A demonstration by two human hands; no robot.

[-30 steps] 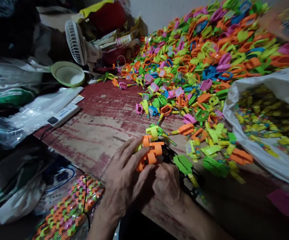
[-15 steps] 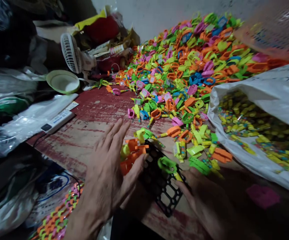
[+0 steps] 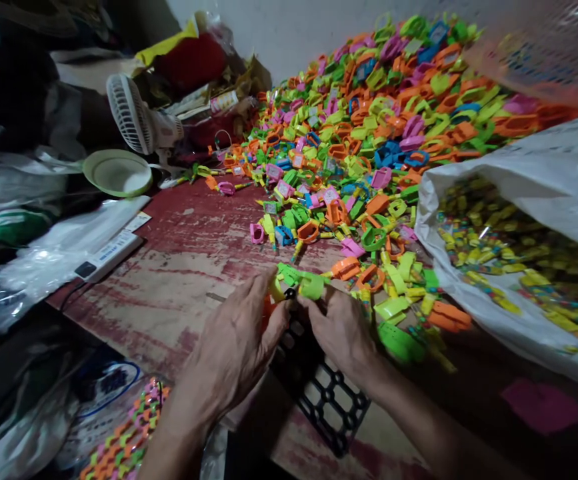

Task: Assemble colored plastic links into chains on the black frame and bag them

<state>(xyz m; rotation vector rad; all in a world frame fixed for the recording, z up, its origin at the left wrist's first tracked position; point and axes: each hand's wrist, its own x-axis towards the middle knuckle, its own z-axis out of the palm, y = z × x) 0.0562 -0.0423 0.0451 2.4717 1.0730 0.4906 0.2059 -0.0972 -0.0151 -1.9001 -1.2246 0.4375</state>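
Observation:
A black plastic rack with rows of holes lies tilted between my hands above the table. My left hand is closed around its far end, thumb on the edge. Orange and yellow plastic toy watches there are mostly hidden by the fingers. My right hand pinches a light green toy watch against the rack's far end; its fingertips are partly hidden. Beside my right hand lie loose toy watches, among them a green one and an orange one.
A large heap of colourful toy watches rises against the wall. At right, a white sack holds yellow candy-filled tubes. A small fan, a pale green dish and a power strip stand at left.
My right hand has moved up and left to the rack's far end with the green toy watch. My left hand has closed in around that end.

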